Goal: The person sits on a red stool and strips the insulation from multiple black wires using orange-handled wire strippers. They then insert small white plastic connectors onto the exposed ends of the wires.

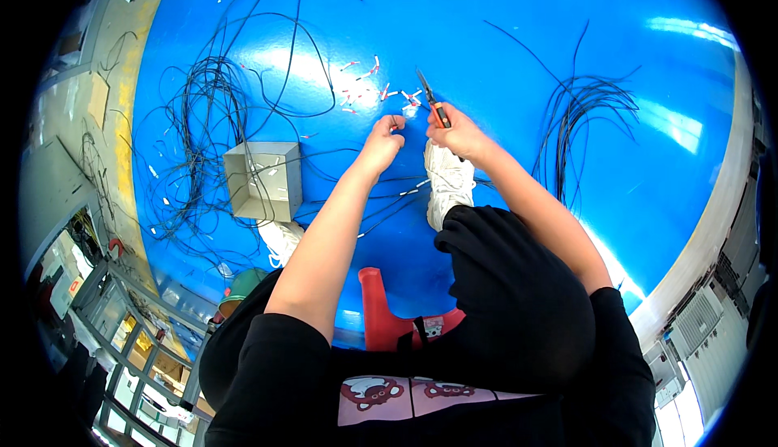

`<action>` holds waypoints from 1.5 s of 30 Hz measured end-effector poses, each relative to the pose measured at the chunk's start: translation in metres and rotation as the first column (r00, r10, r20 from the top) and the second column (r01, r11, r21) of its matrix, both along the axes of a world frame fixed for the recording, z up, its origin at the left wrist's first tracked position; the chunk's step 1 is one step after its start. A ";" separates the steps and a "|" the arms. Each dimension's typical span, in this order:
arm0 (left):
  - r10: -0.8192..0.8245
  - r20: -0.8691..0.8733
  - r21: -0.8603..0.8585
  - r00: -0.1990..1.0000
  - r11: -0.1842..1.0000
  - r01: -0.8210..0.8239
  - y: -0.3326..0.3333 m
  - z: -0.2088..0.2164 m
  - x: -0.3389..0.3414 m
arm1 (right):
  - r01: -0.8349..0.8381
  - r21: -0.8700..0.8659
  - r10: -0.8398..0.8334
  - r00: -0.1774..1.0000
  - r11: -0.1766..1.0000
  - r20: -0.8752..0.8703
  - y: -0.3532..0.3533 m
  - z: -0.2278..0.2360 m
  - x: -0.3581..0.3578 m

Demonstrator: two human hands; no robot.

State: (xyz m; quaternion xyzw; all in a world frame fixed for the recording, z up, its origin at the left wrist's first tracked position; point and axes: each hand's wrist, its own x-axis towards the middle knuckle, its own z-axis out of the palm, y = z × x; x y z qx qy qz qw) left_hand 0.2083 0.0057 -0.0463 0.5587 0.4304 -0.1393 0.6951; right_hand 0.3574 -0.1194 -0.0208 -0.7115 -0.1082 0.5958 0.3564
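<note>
My left hand [384,142] is closed in a pinch above the blue floor. A thin black cable [336,152] runs in from the left to this hand and seems to be held in its fingertips, though the grip is partly hidden. My right hand [462,136] grips pliers [438,113] with orange-and-black handles, their narrow dark jaws pointing up and away from me. The two hands are close together but apart. Just beyond them lie several small red-and-white pieces [356,94], scattered on the floor.
A grey open box [293,175] with small white pieces stands left of my arms, beside a large tangle of black cables [212,94]. Another cable bundle [567,111] lies at the right. My white shoe [450,178] is under my right hand, and a red stool [378,317] is nearer me.
</note>
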 end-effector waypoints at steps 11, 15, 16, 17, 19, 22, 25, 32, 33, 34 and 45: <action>0.034 0.250 -0.120 0.968 0.993 -0.004 -0.008 0.035 -0.003 | -0.017 0.176 -0.008 0.990 0.984 0.143 0.028 0.018 -0.023; 0.049 0.173 -0.204 0.984 0.979 -0.013 0.009 0.030 -0.015 | 0.087 0.182 -0.116 0.981 0.979 0.155 0.024 0.011 -0.018; 0.081 0.172 -0.220 0.982 0.975 -0.042 0.011 0.029 -0.017 | 0.118 0.157 -0.138 0.983 0.981 0.119 0.026 0.011 -0.018; 0.112 0.171 -0.236 0.979 0.969 -0.070 0.013 0.028 -0.019 | 0.148 0.130 -0.160 0.983 0.980 0.085 0.027 0.012 -0.017; 0.177 0.169 -0.236 0.970 0.962 -0.134 0.013 0.035 -0.017 | 0.191 0.099 -0.196 0.980 0.977 0.036 0.026 0.012 -0.015; 0.115 0.139 -0.162 0.984 0.982 -0.092 0.014 0.044 -0.011 | 0.172 0.089 -0.174 0.985 0.981 0.012 0.026 0.011 -0.011; 0.142 0.089 -0.103 0.986 0.986 -0.133 0.015 0.036 -0.014 | 0.234 0.088 -0.225 0.969 0.968 -0.103 0.029 0.020 -0.013; 0.316 0.086 -0.028 0.945 0.949 -0.315 0.014 0.029 -0.006 | -0.243 0.000 0.243 0.970 0.970 -0.029 -0.008 0.015 -0.024; 0.318 0.097 -0.028 0.943 0.948 -0.317 0.015 0.029 -0.004 | -0.341 0.001 0.341 0.940 0.940 0.002 -0.015 0.000 -0.026; 0.321 0.105 -0.026 0.941 0.947 -0.320 0.016 0.028 -0.005 | -0.376 -0.027 0.376 0.927 0.926 0.003 -0.013 0.001 -0.026; 0.127 0.211 0.151 0.969 0.975 -0.161 0.010 0.005 -0.012 | -0.417 -0.031 0.417 0.909 0.909 0.014 -0.003 0.017 -0.019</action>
